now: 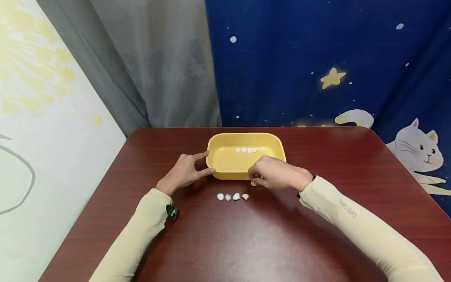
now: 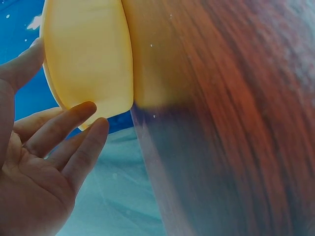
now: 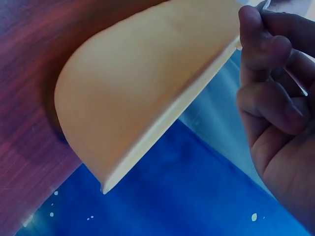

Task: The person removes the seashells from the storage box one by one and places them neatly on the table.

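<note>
My right hand (image 1: pixel 273 172) pinches a small pale seashell (image 1: pixel 254 183) between thumb and finger, just in front of the near wall of a yellow plastic basin (image 1: pixel 225 174). In the right wrist view only a thin edge of that shell (image 3: pixel 266 5) shows at the fingertips; the other fingers are curled in. Across the basin's left end my left hand (image 1: pixel 184 171) spreads its thumb and fingers, fairly straight, with the tips at the rim. A row of several white and purplish seashells (image 1: pixel 236 196) lies on the table before the basin. Inside it, several small white shells (image 1: pixel 249 150) form another row.
The dark red wooden table (image 1: pixel 225 243) carries the basin toward its far edge. Behind hang a grey curtain (image 1: pixel 169 62) and a blue curtain (image 1: pixel 282 62) with stars and a white cat. A white patterned surface (image 1: pixel 42 156) borders the left side.
</note>
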A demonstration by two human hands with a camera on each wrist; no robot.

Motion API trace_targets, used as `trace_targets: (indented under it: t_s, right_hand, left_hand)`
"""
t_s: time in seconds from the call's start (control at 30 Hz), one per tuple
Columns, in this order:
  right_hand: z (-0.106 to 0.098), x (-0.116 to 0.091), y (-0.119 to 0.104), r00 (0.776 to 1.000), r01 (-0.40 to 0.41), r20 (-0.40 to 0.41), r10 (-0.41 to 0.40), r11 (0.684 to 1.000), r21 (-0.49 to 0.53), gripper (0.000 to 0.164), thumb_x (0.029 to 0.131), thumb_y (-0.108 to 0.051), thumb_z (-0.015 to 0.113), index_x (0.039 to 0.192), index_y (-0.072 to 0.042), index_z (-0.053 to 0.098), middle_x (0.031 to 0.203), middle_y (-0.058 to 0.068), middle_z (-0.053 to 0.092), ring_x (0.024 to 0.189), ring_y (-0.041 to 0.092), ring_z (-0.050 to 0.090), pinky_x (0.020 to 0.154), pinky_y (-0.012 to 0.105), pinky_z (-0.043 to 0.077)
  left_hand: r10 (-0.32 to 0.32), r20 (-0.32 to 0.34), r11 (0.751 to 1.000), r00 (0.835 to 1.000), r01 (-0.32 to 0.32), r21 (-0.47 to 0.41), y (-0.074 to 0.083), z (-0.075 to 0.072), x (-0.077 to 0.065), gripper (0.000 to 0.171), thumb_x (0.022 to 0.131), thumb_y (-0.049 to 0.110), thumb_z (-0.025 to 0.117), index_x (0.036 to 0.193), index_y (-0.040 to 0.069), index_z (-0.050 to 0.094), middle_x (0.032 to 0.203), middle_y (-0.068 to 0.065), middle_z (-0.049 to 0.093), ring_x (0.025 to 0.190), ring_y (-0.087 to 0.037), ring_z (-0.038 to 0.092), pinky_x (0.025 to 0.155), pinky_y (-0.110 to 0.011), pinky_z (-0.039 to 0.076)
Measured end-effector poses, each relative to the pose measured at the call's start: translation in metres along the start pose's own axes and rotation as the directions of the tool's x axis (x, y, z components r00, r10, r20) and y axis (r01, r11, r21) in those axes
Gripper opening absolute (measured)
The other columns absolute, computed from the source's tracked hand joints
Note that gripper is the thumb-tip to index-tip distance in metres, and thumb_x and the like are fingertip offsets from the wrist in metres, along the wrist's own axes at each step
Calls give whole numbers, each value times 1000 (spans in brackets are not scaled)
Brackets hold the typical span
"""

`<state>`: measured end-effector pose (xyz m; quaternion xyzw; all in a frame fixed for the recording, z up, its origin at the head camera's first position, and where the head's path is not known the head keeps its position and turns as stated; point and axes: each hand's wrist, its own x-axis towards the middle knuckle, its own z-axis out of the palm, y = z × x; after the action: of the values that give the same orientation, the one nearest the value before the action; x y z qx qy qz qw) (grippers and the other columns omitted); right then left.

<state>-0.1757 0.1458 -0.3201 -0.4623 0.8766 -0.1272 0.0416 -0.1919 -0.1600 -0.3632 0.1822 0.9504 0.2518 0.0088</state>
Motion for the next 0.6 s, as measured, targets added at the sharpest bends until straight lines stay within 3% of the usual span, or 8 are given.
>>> trace_targets:
  t_s: [0.2,0.37,0.6]
  right_hand:
    - [9,-4,-4,1000,12,-4,-13,996,-86,15,85,-10,74,72,-17,70,64,-11,61,60,3,51,59,22,47]
    - [15,-6,-7,1000,5,6,-5,996,-87,16,84,-10,75,71,-17,70,63,-11,61,59,4,51,58,22,46]
    - [25,-9,-10,1000,-6,17,7,996,-84,18,86,-11,74,70,-19,71,62,-12,62,59,5,52,56,22,45]
  left_hand:
    - [-8,-2,1000,1000,8,1,1,0,-1,75,88,54,72,149,16,50,122,-18,72,77,-18,57,78,-31,50]
    - [-15,-1,1000,1000,15,11,3,-1,-3,75,88,54,72,149,16,50,135,-17,66,80,-19,58,78,-31,50]
    - [-22,1,1000,1000,22,16,5,1,-5,75,88,54,72,149,17,50,125,-18,71,76,-19,57,77,-31,50]
